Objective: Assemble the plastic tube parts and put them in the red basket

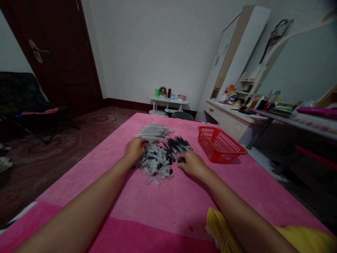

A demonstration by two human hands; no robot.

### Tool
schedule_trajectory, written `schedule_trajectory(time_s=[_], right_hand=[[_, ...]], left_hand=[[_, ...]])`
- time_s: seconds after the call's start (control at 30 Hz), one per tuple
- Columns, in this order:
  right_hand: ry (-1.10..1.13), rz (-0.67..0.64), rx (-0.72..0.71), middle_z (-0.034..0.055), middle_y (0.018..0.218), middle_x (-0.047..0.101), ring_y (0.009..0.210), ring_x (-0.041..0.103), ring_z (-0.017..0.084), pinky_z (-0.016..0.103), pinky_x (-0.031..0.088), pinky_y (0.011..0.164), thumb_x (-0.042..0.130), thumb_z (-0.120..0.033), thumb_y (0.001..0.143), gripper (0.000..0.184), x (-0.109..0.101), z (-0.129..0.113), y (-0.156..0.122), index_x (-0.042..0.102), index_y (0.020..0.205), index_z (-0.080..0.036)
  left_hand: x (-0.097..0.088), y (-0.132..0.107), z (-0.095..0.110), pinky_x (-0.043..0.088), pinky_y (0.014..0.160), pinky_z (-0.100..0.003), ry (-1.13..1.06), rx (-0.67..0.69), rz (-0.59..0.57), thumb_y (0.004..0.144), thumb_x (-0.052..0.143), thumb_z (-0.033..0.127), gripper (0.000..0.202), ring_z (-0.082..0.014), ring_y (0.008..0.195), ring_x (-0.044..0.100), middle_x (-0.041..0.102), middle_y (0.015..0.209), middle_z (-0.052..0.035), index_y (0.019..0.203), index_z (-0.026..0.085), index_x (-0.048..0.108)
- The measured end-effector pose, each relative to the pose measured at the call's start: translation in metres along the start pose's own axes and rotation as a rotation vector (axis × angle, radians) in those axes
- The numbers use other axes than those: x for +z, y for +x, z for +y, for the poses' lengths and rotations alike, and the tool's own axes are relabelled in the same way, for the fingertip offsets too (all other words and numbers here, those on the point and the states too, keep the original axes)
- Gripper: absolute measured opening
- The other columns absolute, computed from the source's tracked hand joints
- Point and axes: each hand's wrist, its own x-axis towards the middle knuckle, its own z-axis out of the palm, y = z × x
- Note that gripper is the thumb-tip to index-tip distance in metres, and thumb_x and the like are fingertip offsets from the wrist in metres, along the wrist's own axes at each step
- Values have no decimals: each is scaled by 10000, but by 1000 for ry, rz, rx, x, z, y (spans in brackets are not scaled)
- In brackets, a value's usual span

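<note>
A heap of short clear tubes (153, 160) mixed with small black pieces lies on the pink cloth (158, 207). Behind it is a stack of long, whitish, pen-like sticks (155, 131). Thin black-ended sticks (177, 146) lie to the right of these. At the heap's left edge, my left hand (135, 149) has its fingers curled in against the tubes and long sticks; whatever is between the fingertips is hidden. My right hand (194, 163), on the near right side of the black sticks, pinches a small black piece (181, 160).
A red plastic basket (222, 149) stands to the right, beyond my right hand. Yellow cloth (223, 228) lies under my right forearm. A cluttered dressing table (231, 116) is farther right. A small white stand (168, 100) is by the far wall, and a folding chair (28, 102) is at left.
</note>
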Motion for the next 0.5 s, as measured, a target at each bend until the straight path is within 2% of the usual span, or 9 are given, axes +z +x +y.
schedule_trajectory(time_s=[0.13,0.3,0.5], right_hand=[[-72,-19,41,63,862,713,820,642,209,264,383,621,633,-338,763,187,3,-2,-1,710,879,-212],[-117,-14,65,73,910,711,879,650,230,281,407,655,633,-374,778,214,4,-6,-3,696,910,-219],[-131,-24,79,90,936,713,890,652,249,303,420,664,619,-366,786,218,2,-10,-4,686,930,-217]], left_hand=[[0,2,-6,453,751,-271,-7,-95,12,822,490,275,291,-230,983,634,718,1058,-34,1007,266,715],[-3,3,-8,442,670,-286,-8,-152,-2,818,497,298,286,-249,931,647,726,1013,-58,984,251,725],[-5,2,-16,448,692,-301,-67,-205,57,798,529,307,299,-262,941,645,717,1042,-77,1018,241,720]])
